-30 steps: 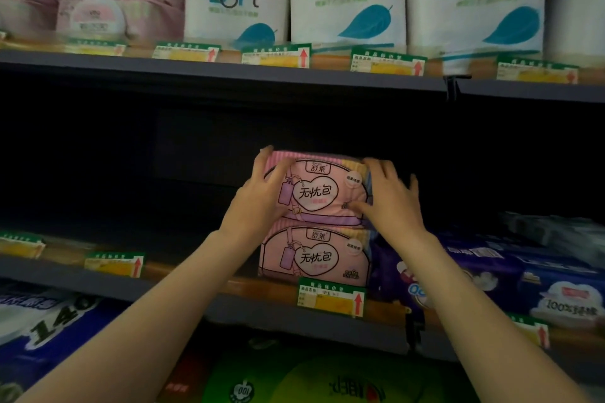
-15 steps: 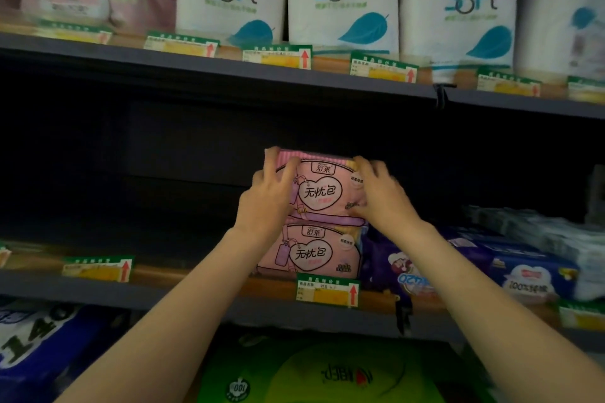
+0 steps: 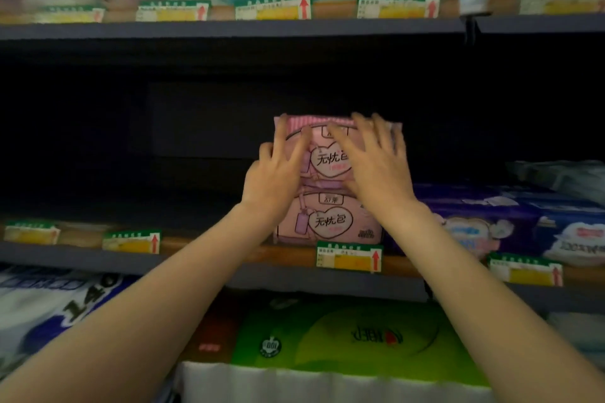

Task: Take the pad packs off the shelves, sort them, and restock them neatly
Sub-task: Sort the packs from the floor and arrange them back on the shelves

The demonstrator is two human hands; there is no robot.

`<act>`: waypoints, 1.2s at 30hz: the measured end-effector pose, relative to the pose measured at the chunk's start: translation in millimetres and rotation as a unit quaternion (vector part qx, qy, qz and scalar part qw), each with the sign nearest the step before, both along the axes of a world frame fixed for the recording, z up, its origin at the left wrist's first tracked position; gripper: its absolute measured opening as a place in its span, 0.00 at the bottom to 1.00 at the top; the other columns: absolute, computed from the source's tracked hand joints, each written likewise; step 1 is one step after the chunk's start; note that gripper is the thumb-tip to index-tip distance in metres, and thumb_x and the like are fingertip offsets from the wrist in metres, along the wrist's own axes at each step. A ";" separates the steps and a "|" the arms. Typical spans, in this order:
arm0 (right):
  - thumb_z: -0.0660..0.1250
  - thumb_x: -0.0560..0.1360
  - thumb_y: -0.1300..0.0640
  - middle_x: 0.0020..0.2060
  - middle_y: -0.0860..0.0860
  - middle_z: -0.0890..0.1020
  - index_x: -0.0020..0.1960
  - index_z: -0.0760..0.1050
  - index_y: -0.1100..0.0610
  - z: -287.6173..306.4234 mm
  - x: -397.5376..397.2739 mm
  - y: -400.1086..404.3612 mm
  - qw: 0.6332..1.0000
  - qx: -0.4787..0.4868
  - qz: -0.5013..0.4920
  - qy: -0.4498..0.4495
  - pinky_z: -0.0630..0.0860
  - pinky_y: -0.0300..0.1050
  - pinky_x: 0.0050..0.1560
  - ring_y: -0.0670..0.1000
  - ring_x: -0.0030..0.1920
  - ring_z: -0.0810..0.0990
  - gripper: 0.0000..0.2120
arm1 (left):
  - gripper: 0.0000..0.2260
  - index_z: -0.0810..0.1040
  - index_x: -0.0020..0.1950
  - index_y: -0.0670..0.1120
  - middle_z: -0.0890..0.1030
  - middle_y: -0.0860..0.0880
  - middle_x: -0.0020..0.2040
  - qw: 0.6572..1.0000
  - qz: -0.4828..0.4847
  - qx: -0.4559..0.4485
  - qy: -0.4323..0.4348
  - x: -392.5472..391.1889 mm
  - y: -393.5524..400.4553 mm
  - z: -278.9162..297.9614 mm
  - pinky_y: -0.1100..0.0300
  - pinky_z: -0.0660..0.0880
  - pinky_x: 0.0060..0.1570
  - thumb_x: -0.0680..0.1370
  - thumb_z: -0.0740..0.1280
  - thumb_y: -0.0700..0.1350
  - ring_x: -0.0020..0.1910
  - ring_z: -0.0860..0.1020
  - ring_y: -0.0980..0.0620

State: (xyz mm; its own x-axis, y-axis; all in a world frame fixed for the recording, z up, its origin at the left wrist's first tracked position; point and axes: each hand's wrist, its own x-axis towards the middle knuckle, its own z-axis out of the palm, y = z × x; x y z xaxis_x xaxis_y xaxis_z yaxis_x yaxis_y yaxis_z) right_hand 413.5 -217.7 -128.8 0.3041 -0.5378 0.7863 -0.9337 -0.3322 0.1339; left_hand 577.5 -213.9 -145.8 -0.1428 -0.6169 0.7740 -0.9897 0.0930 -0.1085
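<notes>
Two pink pad packs stacked at front edge of middle shelf (image 3: 209, 267), just left of purple packs (image 3: 484, 222). Upper pack (image 3: 330, 157) sits on lower pack (image 3: 327, 222). Left hand (image 3: 275, 173) against upper pack's left side, fingers spread and fairly straight on its face. Right hand (image 3: 376, 163) flat over right half of face, fingers extended. Neither grip clamped; both pressing. Price tag (image 3: 348, 257) directly below stack.

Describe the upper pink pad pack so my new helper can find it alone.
On the dark middle shelf, two pink packs are stacked left of the purple packs. The upper pink pack is the one both hands touch, unlike the lower pink pack.
</notes>
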 end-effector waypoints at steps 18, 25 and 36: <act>0.61 0.79 0.57 0.69 0.55 0.65 0.72 0.60 0.57 -49.2 7.8 39.4 0.972 0.144 0.102 -0.156 0.61 0.35 0.63 0.52 0.67 0.65 0.23 | 0.15 0.71 0.57 0.43 0.72 0.41 0.59 0.984 -0.070 0.022 0.164 66.0 153.6 -191.6 0.57 0.60 0.52 0.71 0.60 0.40 0.56 0.68 0.45; 0.68 0.74 0.57 0.73 0.57 0.62 0.67 0.70 0.56 -253.7 77.7 141.6 0.938 0.280 0.202 0.005 0.55 0.56 0.74 0.59 0.73 0.58 0.22 | 0.14 0.71 0.58 0.51 0.74 0.49 0.57 0.936 -0.042 0.345 0.064 116.0 208.6 -346.2 0.49 0.70 0.51 0.72 0.60 0.46 0.56 0.72 0.47; 0.63 0.78 0.58 0.77 0.52 0.50 0.76 0.56 0.51 -443.1 135.8 216.3 0.704 0.645 0.196 0.224 0.53 0.53 0.72 0.54 0.76 0.49 0.29 | 0.42 0.50 0.76 0.51 0.57 0.47 0.74 0.635 -0.048 0.771 -0.021 144.7 287.2 -429.9 0.47 0.63 0.68 0.70 0.73 0.51 0.71 0.61 0.44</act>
